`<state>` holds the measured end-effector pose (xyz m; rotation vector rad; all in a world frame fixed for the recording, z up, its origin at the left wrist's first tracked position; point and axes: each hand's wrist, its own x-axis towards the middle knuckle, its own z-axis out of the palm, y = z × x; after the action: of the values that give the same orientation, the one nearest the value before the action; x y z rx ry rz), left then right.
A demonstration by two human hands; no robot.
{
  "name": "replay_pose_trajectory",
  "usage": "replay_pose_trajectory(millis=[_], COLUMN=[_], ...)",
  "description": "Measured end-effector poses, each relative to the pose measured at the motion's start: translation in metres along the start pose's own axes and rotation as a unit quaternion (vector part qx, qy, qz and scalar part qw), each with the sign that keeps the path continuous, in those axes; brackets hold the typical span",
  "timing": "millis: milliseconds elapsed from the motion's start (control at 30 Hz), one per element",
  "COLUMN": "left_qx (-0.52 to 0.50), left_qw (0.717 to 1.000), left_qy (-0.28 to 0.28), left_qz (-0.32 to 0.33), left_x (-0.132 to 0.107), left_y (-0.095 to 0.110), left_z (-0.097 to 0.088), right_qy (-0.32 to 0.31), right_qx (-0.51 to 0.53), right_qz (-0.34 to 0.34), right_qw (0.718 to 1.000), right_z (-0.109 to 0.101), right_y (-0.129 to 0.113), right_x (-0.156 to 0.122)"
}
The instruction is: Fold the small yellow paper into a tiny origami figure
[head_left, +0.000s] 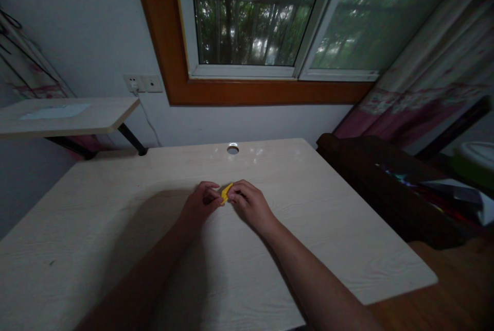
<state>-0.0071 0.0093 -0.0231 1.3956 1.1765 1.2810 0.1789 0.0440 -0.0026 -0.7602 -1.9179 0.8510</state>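
Observation:
Between my two hands is a small yellow piece of folded paper [226, 193], with angular edges, just above or on the pale wooden desk [247, 269]. My left hand [203, 201] pinches its lower left end between thumb and fingertips. On the other side, my right hand [250, 200] has its thumb and fingers closed on the right edge. The fingers cover part of the paper, so its full shape is hidden.
A round cable hole [232, 149] lies near the desk's back edge. At the left a raised shelf [77, 120] stands on black legs, below a wall socket [142, 83]. Dark wooden furniture [358, 181] stands to the right, under a curtain. A window [262, 17] is ahead.

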Motion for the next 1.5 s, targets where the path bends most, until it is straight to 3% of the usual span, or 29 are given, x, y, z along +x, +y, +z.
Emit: replay_pose_trajectory(millis=[533, 900, 1333, 1500], left_qx=[0.055, 0.074, 0.041, -0.017], left_qw=[0.998, 0.997, 0.999, 0.999], left_qy=[0.005, 0.004, 0.003, -0.020], left_qz=[0.013, -0.016, -0.030, -0.034], left_x=[0.000, -0.002, 0.000, -0.001], left_y=[0.002, 0.004, 0.004, 0.004], left_z=[0.003, 0.002, 0.002, 0.000], right_qy=[0.033, 0.026, 0.039, 0.046], right_qx=[0.042, 0.077, 0.118, 0.149], right_qz=[0.077, 0.102, 0.125, 0.135], right_qw=[0.996, 0.991, 0.984, 0.979], right_z=[0.006, 0.009, 0.011, 0.011], right_y=[0.007, 0.007, 0.006, 0.007], right_x=[-0.001, -0.001, -0.002, -0.001])
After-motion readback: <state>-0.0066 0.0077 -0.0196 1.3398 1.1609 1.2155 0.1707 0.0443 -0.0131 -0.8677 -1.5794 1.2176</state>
